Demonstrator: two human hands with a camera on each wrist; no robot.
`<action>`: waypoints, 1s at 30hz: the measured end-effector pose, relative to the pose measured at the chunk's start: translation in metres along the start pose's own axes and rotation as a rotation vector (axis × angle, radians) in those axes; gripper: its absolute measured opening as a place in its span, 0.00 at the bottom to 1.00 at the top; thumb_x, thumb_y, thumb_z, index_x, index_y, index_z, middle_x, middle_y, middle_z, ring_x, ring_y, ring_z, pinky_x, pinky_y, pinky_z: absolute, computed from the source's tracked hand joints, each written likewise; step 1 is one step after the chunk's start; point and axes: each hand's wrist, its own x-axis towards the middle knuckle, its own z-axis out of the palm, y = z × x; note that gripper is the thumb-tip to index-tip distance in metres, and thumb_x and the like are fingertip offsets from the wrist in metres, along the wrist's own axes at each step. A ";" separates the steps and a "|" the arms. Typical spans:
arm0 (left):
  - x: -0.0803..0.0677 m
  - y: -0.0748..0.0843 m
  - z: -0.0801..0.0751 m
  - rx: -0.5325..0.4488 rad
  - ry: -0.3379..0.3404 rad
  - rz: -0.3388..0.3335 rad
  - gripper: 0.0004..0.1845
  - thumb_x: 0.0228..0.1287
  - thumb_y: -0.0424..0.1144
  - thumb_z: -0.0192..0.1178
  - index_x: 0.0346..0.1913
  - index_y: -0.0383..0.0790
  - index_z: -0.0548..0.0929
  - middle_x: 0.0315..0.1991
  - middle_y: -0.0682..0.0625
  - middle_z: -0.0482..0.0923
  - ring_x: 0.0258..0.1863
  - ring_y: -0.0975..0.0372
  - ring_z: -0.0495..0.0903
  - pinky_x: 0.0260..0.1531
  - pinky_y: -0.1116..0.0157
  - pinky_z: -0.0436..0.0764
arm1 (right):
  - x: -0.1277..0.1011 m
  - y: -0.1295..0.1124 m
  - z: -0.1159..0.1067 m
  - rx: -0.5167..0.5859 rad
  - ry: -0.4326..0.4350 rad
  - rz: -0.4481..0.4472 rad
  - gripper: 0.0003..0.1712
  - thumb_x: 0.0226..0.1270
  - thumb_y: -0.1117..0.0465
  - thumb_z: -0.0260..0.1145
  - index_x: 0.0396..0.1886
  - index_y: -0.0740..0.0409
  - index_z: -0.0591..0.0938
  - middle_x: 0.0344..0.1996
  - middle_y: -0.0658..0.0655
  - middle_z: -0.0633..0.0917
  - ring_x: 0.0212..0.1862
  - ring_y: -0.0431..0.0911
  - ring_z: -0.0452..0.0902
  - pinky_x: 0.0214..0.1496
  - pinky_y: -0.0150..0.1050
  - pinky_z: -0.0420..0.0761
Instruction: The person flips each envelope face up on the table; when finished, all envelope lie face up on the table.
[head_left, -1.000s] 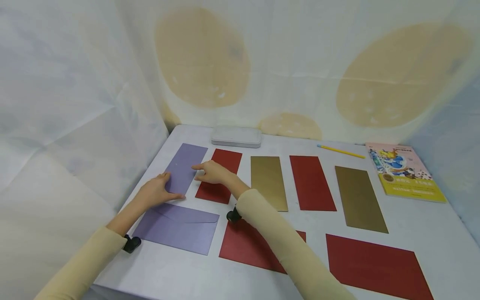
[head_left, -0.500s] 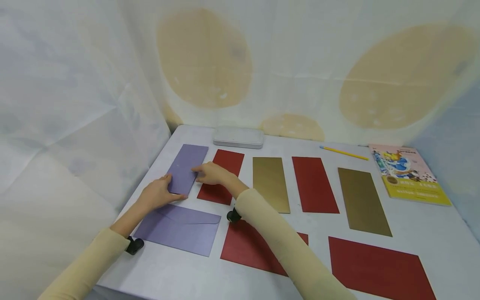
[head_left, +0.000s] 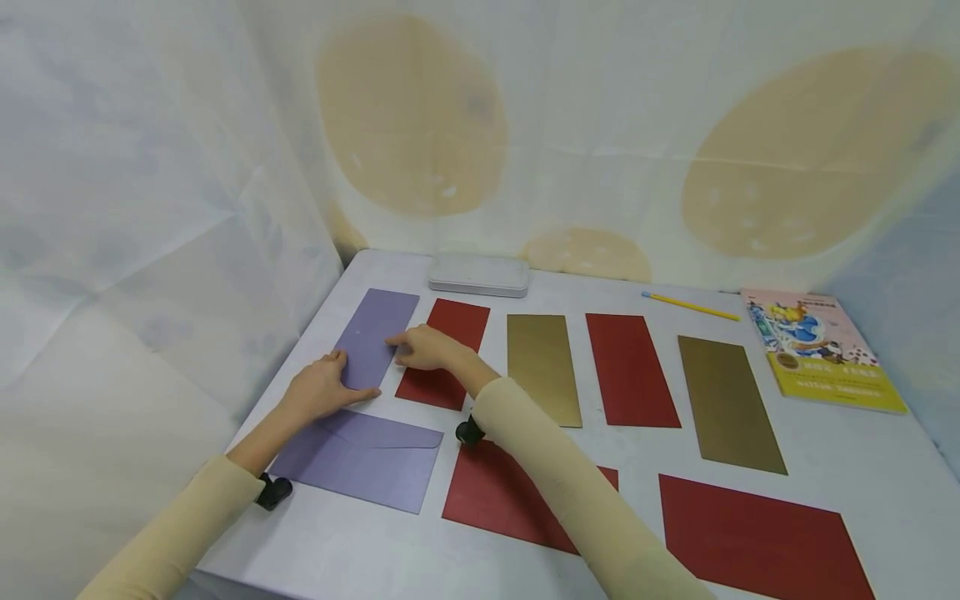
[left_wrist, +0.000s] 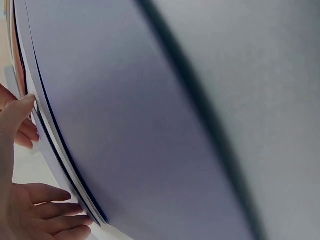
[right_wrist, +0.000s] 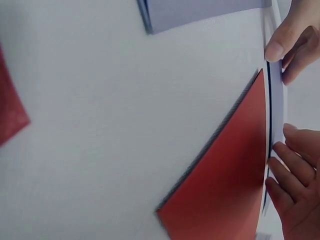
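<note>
A purple envelope [head_left: 375,321] lies flat at the far left of the white table. My left hand [head_left: 318,390] is at its near left corner, fingers along the left side and thumb stretched by the near edge. At its right edge, my right hand [head_left: 426,347] has its fingertips against or beside it; the exact contact is hard to tell. That hand is over a flat red envelope-like rectangle [head_left: 463,319]. A second purple envelope [head_left: 375,462], flap upward, lies nearer, below my left hand. The wrist views show both hands' fingers crowded at the purple edge.
Gold rectangles [head_left: 537,358] [head_left: 731,400] and a red one [head_left: 632,367] continue the back row. Two more red rectangles [head_left: 487,500] [head_left: 757,529] lie in front. A pale flat case [head_left: 478,273], a yellow pencil [head_left: 693,306] and a book [head_left: 825,350] are at the back.
The whole head view has shifted slightly, carrying everything a little rightward. Both hands stay at the far purple envelope, whose position among the other pieces looks nearly the same.
</note>
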 end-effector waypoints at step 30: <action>-0.011 -0.011 -0.011 -0.202 -0.088 -0.009 0.47 0.61 0.64 0.58 0.65 0.22 0.67 0.64 0.30 0.66 0.63 0.40 0.67 0.58 0.46 0.68 | -0.010 0.018 -0.011 0.113 0.273 0.055 0.34 0.68 0.66 0.62 0.72 0.64 0.62 0.70 0.58 0.66 0.52 0.47 0.78 0.53 0.34 0.75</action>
